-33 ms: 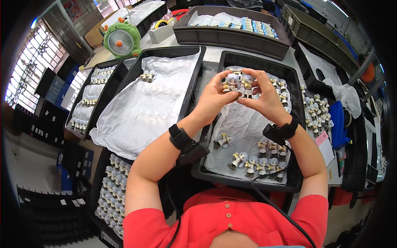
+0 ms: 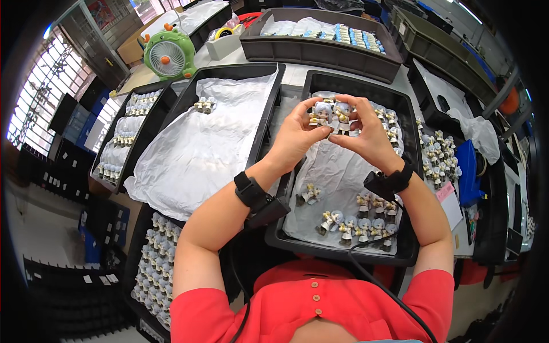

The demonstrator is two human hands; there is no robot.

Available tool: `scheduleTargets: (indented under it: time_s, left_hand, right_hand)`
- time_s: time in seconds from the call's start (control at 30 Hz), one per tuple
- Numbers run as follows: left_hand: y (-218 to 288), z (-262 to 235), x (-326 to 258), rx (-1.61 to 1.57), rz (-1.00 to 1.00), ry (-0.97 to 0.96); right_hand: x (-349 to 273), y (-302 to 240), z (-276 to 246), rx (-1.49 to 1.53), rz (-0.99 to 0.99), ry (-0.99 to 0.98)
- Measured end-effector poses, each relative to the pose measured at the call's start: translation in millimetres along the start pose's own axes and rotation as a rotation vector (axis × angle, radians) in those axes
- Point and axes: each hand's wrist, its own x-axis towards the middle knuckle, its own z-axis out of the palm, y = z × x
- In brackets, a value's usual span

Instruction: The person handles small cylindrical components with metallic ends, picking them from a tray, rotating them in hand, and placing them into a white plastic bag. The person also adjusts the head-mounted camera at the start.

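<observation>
Over the far half of the right-hand black tray (image 2: 293,197), my left hand (image 2: 298,134) and my right hand (image 2: 369,134) are raised close together. Between their thumbs and fingers they hold small figurines with pale blue-grey hair and white-and-gold clothes. One figurine (image 2: 322,114) is in my left hand's pinch. Another figurine (image 2: 342,116) stands beside it in my right hand's grip. Below, on white paper (image 2: 327,183), lies a lone tilted figurine (image 2: 309,195). Several more figurines (image 2: 362,230) stand in rows at the tray's near right, and others line its right side.
To the left, a black tray (image 2: 273,94) lined with white paper holds a few figurines (image 2: 205,105). More filled trays flank it. Loose figurines (image 2: 439,157) pile up at the right beside a blue bin (image 2: 470,171). Behind are a green fan (image 2: 169,55) and a large grey crate (image 2: 320,55).
</observation>
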Motion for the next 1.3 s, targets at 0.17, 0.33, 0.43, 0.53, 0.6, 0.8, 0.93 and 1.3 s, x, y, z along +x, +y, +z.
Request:
scheduleTargets:
  time_s: [0.17,0.33,0.43,0.53,0.6,0.8,0.93,1.3]
  left_hand:
    - [3.1,0.8,-2.4,0.151,0.051,-0.001]
    - [5.3,3.7,-3.2,0.083,-0.007,-0.024]
    - [7.5,3.6,-3.8,0.081,-0.053,-0.002]
    - [4.5,1.0,-2.6,0.048,-0.077,-0.005]
    - [3.9,-1.1,-0.4,-0.026,-0.124,0.001]
    - [6.7,-3.7,0.8,-0.312,-0.217,0.029]
    - [2.9,-4.6,0.6,-0.197,-0.194,0.020]
    - [0.2,-4.5,0.7,-0.180,-0.142,-0.013]
  right_hand:
    - [1.2,6.6,3.1,0.136,0.037,0.027]
    - [2.3,12.0,2.9,0.175,0.042,0.058]
    - [3.2,13.1,2.8,0.173,0.053,0.058]
    - [2.0,10.8,2.6,0.130,0.040,0.060]
    - [2.2,8.0,1.9,0.095,0.018,0.070]
    - [0.7,-0.3,-2.7,0.066,0.030,-0.008]
    - [0.8,-2.5,-4.5,-0.022,-0.020,-0.066]
    - [1.4,-0.7,-2.2,0.032,-0.083,-0.077]
